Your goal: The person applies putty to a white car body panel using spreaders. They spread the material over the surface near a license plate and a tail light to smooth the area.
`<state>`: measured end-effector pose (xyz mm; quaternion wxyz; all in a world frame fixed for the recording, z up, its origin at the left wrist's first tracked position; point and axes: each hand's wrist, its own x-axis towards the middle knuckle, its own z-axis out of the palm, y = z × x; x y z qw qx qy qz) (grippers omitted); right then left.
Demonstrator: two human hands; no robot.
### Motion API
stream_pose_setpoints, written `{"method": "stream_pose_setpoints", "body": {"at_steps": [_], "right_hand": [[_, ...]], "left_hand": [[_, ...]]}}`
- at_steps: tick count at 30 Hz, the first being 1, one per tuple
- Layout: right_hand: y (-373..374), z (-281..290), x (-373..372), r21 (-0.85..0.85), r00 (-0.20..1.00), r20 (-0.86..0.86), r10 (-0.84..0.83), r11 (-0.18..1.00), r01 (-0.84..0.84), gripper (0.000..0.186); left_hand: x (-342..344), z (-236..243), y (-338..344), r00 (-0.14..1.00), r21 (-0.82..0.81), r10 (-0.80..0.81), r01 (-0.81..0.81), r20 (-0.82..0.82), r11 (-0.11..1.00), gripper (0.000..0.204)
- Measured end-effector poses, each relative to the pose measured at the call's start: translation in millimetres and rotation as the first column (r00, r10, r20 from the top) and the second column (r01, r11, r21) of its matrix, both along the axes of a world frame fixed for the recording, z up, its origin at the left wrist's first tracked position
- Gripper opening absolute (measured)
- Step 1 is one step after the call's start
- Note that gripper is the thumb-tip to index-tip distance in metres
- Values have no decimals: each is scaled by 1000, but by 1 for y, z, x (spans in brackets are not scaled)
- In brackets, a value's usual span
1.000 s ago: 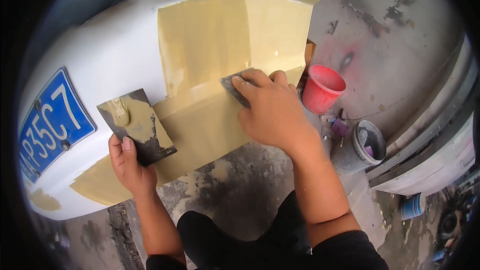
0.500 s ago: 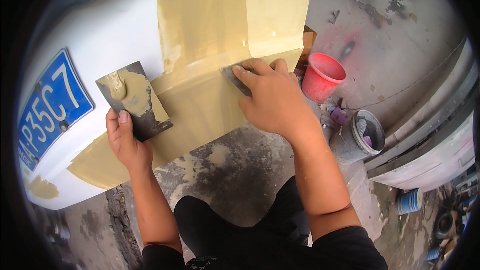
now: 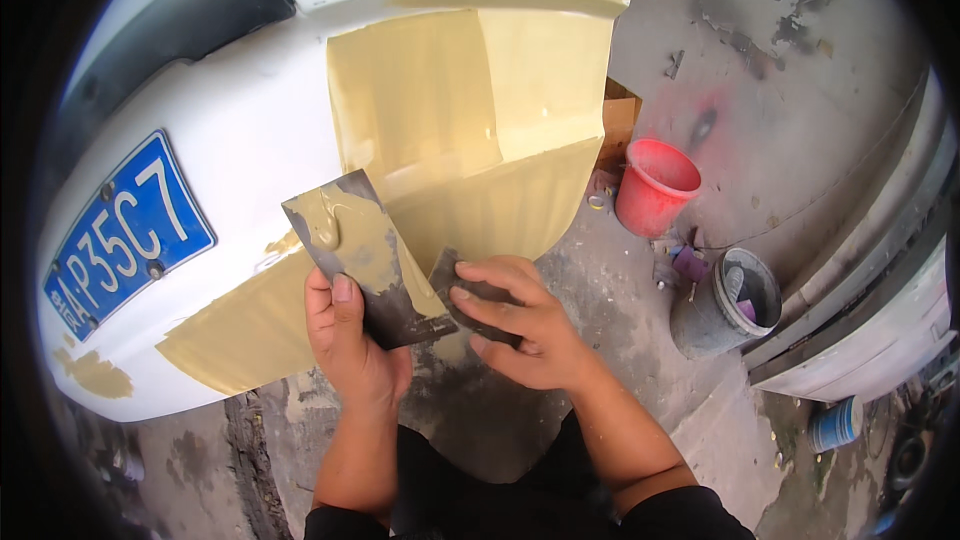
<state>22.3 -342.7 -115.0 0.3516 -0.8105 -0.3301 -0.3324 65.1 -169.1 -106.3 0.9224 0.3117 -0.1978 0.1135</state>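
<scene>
Holding, left hand point(image 3: 355, 355): one dark putty board point(image 3: 388, 315), bearing tan filler point(image 3: 328, 225), pinched at its lower left edge, thumb on face, presumably to leave the loaded area free. Right hand point(image 3: 530, 330): one dark spreader point(image 3: 446, 280), gripped under slightly parted fingers, by the board's right edge; contact cannot be told. Beyond: white car rear point(image 3: 255, 130), tan-patched. Writing: one blue licence plate point(image 3: 130, 230), white characters; no other label legible.

Dark rectangular plate point(image 3: 392, 315) smeared with tan paste point(image 3: 350, 230) and small dark flat spreader point(image 3: 449, 278) before a tan-patched white car body point(image 3: 255, 105).
The left hand point(image 3: 355, 342) grips the plate; the right hand point(image 3: 533, 328) holds the spreader by the plate's right edge.
</scene>
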Motion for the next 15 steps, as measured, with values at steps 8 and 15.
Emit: {"method": "stream_pose_setpoints", "body": {"at_steps": [8,15], "right_hand": [[-44,74,52,20,651,232,-722,673,739,55],[-18,119,105,55,641,248,-727,671,739,55]], "left_hand": [[60,-12,44,983,113,118,-134,140,984,23],[83,-34,54,971,118,116,-142,210,983,29]]}}
